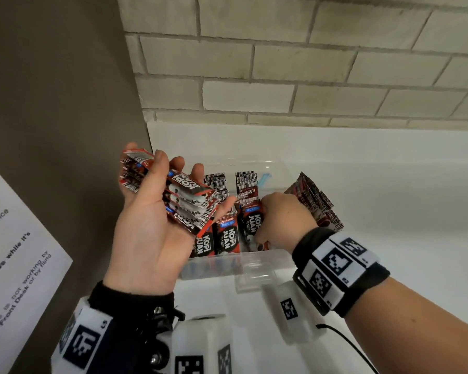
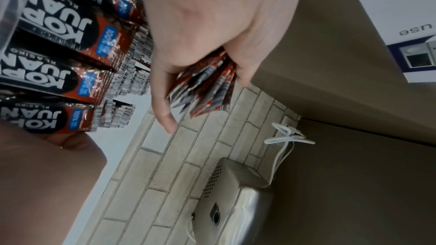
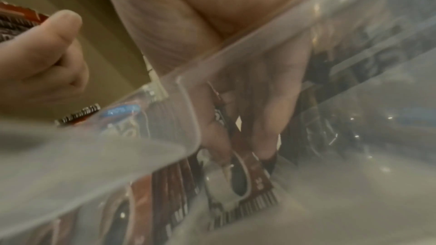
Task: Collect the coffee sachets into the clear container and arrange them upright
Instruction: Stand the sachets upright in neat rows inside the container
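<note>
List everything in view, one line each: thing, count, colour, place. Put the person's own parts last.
clear container: one, transparent, on the white counter by the brick wall.
upright sachets: several rows, black, red and brown, standing inside the container.
held bundle of sachets: one fanned stack, red and black, across the left palm.
leaning sachets: one stack, brown and red, tilted at the container's right end.
white counter: one, white, under the container.
brick wall: one, pale beige, behind the counter.
paper notice: one, white with dark print, on the brown panel at left.
metal appliance: one, silver, seen from the left wrist only.
left hand: palm up, holds the bundle.
right hand: inside the container, pinches a sachet.
</note>
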`<state>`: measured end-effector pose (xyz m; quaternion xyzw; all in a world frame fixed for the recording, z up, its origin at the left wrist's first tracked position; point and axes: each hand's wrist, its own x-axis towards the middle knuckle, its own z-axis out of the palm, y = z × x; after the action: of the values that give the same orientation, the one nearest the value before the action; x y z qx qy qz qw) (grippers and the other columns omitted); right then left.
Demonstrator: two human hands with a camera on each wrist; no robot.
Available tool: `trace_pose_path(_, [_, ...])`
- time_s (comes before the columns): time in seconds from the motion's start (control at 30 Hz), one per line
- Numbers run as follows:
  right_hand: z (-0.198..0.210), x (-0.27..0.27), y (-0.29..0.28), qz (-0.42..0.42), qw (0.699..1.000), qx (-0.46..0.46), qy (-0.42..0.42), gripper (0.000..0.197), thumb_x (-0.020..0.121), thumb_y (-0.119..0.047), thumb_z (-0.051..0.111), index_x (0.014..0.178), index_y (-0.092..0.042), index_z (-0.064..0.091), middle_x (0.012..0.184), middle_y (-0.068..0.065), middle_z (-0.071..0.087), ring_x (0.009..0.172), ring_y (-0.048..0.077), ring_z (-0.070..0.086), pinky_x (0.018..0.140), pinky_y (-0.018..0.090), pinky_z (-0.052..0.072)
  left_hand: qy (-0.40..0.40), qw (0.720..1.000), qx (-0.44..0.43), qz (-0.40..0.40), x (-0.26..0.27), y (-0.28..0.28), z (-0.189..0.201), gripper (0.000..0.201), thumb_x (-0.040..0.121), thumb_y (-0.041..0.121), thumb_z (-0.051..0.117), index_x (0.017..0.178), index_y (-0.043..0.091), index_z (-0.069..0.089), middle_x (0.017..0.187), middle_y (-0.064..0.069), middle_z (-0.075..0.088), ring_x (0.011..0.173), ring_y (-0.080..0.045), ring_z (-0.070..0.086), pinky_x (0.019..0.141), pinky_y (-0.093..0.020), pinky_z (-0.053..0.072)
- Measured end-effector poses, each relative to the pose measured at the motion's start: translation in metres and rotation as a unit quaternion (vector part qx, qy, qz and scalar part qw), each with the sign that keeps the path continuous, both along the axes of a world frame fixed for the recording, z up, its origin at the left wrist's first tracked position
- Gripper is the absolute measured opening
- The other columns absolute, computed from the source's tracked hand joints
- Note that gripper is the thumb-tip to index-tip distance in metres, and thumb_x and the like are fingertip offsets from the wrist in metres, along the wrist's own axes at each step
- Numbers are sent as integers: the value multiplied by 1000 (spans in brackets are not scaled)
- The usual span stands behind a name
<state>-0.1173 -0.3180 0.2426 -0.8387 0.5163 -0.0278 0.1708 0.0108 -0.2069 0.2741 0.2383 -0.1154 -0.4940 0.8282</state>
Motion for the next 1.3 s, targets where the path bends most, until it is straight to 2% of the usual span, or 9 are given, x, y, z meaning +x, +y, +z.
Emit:
trace_pose_path(0.2, [-2,2,5,-9,999,37,19,40,70,-19,76,89,-13,41,79,-1,48,78,21,52,64,27,42,0,1000,6,7,1,-1,0,21,77,28,66,93,42,63,89,6,66,80,-16,71,65,-60,54])
trace_pose_path(0.37, [0,4,6,14,998,48,32,40,73,-20,76,94,-11,43,87,2,51,88,24,58,68,27,46,7,1000,18,1,2,-2,-1,32,74,29,68,104,38,60,89,7,66,80,-16,71,66,-60,54])
trace_pose_path(0.47, [0,4,5,25,998,48,23,38,72,-22,77,95,-11,48,89,4,56,88,24,60,70,28,48,8,999,32,-2,4,-2,-1,20,74,30,68,92,32,62,92,8,66,82,-14,71,65,-60,54])
trace_pose_path(0.53, [-2,4,5,28,998,44,17,34,72,-23,77,91,-11,51,87,3,59,84,23,60,67,27,48,3,999,36,-3,5,-2,-1,18,73,31,68,89,30,61,93,8,65,83,-14,71,66,-60,54])
trace_pose_path(0.67, [-5,5,2,19,999,28,13,30,71,-19,75,69,-16,45,68,-2,52,71,20,57,54,22,41,-1,999,41,-4,6,-1,-1,26,72,32,69,96,29,59,93,9,65,86,-14,70,68,-60,54])
trace_pose_path(0.8, [-6,7,-2,21,999,24,4,26,71,-20,76,81,-13,53,76,1,57,76,21,59,64,25,45,0,999,50,-2,5,-1,-1,17,77,32,68,92,27,62,92,10,65,86,-13,70,70,-59,54])
trace_pose_path(0.93, [-8,6,-4,33,999,9,-4,25,73,-22,75,86,-14,56,82,2,58,80,22,60,66,25,43,1,998,56,-3,2,-1,1,22,71,30,68,91,26,62,93,7,67,89,-16,72,71,-60,55])
trace_pose_path(1.2, [-5,5,-1,18,1000,13,3,29,70,-22,76,69,-15,48,68,-2,52,72,20,57,60,23,42,7,998,56,2,2,-2,1,28,69,29,69,96,24,61,94,5,67,89,-17,73,71,-52,57])
trace_pose_path(1.3, [-1,3,1,16,1000,20,0,37,69,-19,77,61,-16,41,62,-2,49,67,20,54,50,21,36,4,998,56,-3,2,-2,1,30,67,31,69,95,23,62,89,6,68,86,-16,73,71,-52,57])
